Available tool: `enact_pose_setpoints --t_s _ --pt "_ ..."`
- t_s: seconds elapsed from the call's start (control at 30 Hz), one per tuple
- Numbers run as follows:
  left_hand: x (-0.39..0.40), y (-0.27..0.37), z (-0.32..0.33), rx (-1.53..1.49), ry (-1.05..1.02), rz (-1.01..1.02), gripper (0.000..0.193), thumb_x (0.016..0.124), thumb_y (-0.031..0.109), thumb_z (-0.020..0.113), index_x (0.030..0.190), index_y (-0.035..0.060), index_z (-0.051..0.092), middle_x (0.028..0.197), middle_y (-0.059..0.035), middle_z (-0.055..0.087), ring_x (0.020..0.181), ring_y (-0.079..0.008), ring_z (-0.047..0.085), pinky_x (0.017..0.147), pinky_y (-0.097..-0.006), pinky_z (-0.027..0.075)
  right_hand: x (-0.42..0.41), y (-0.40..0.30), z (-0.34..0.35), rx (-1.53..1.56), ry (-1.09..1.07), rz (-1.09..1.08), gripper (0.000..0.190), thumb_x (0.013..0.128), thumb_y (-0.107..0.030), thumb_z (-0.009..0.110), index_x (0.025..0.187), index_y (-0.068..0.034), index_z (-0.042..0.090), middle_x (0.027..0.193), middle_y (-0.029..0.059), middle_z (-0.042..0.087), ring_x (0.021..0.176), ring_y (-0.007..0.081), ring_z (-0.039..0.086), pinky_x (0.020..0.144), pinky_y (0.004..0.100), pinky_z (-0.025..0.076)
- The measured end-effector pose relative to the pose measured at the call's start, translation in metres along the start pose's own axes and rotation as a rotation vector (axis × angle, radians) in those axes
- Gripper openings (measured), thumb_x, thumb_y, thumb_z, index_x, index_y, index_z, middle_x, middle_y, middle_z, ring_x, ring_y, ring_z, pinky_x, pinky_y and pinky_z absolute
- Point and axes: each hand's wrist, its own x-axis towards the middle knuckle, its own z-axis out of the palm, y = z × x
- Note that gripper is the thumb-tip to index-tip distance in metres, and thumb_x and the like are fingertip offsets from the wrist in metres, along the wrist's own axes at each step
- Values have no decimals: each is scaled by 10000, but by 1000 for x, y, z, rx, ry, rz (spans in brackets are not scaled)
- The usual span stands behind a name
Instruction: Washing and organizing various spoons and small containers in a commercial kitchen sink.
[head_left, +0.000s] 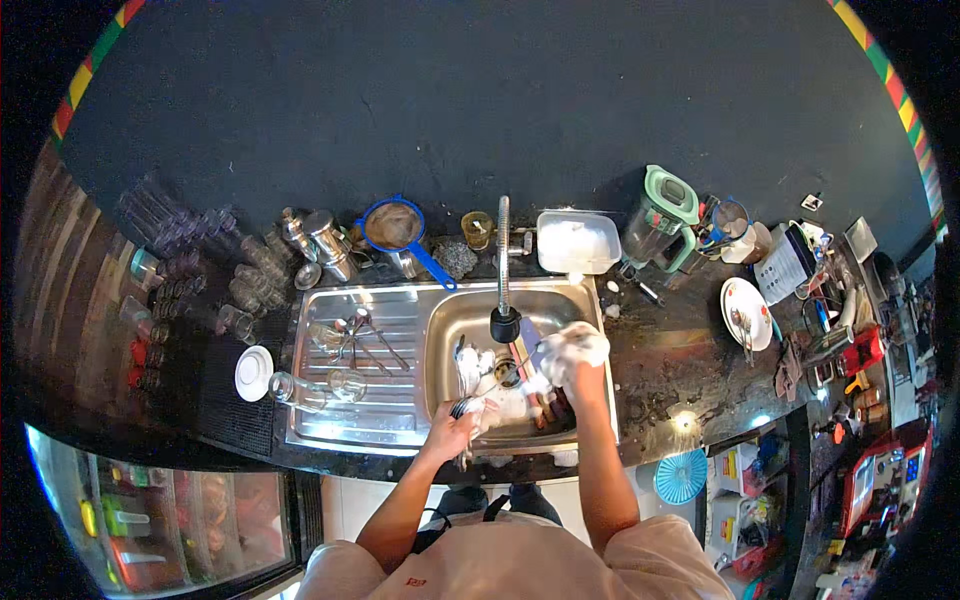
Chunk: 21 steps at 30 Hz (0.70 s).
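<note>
My left hand (450, 433) grips a bunch of metal cutlery (466, 406) at the sink's front edge, fork tines showing above the fingers. Thick white suds cover my right hand (579, 361), over the right side of the basin. It is closed around a foamy wad (574, 346); whether this is a sponge or a cloth I cannot tell. A thin metal handle (491, 388) runs between the hands. Soapy spoons (472, 367) lie in the steel sink basin (442, 330), left of the drain (507, 371). Above the basin hangs the black faucet head (505, 325).
On the ribbed drainboard (397, 420) lie utensils (364, 337) and glasses (300, 392). A blue-rimmed strainer (394, 225), a plastic tub (579, 241) and a green-lidded blender jug (660, 217) line the wall. Plates (746, 311) sit right; a saucer (254, 373) sits left.
</note>
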Motion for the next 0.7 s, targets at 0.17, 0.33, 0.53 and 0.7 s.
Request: enact_pose_setpoints --t_s 0.17,0.33,0.53,0.7 --pt "-7 23 23 141 -52 -13 234 852 49 432 917 37 656 681 30 556 568 -44 418 493 -201 338 12 34 -13 237 498 -81 156 765 -103 521 917 -104 485 656 27 482 415 123 453 393 229 415" --pt "0 6 -1 141 38 -125 193 863 91 478 917 40 656 628 32 528 573 -53 447 494 -212 338 -20 31 0 239 33 187 245 804 -223 561 1000 -83 517 931 27 509 856 147 522 641 334 468" --pt "2 9 3 286 55 -87 168 850 95 508 874 34 663 591 3 525 508 -103 446 470 -262 364 -13 31 -10 8 49 216 154 807 -102 609 925 -40 533 760 19 555 670 135 537 568 262 441" --pt "-5 11 3 479 16 -158 192 849 84 477 885 20 654 773 -104 654 702 -184 588 659 -310 455 -9 53 -20 -452 238 -105 248 858 -226 549 783 10 533 680 74 542 625 175 511 591 296 421"
